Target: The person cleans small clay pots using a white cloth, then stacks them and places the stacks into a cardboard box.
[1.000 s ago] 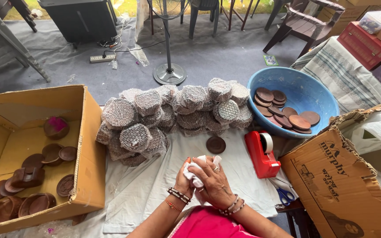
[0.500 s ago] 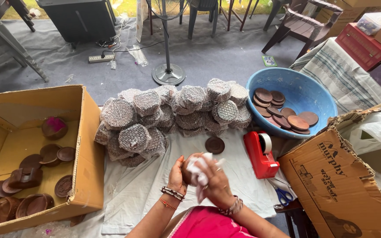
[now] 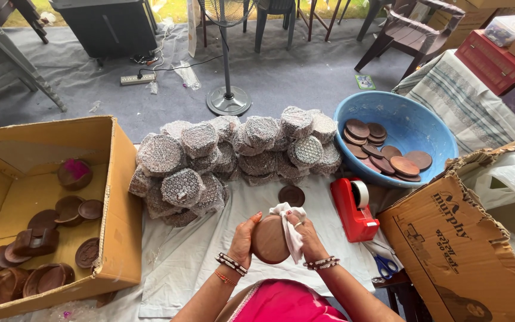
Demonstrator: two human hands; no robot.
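My left hand (image 3: 244,237) grips the left rim of a round brown wooden disc (image 3: 269,240), held upright in front of me. My right hand (image 3: 306,237) presses a white cloth (image 3: 291,229) against the disc's right side. Both wrists wear bangles. Just beyond my hands a single small brown disc (image 3: 291,195) lies on the white sheet (image 3: 192,256). Behind it sits a heap of bubble-wrapped round bundles (image 3: 233,152).
An open cardboard box (image 3: 117,197) at left holds several brown discs. A blue plastic basin (image 3: 415,122) at right holds more. A red tape dispenser (image 3: 354,209) and blue-handled scissors (image 3: 385,265) lie by a second cardboard box (image 3: 454,244). A fan stand (image 3: 228,98) rises behind.
The disc has turned in my hands so its flat brown face shows. The white cloth has shifted from over the disc to its right side.
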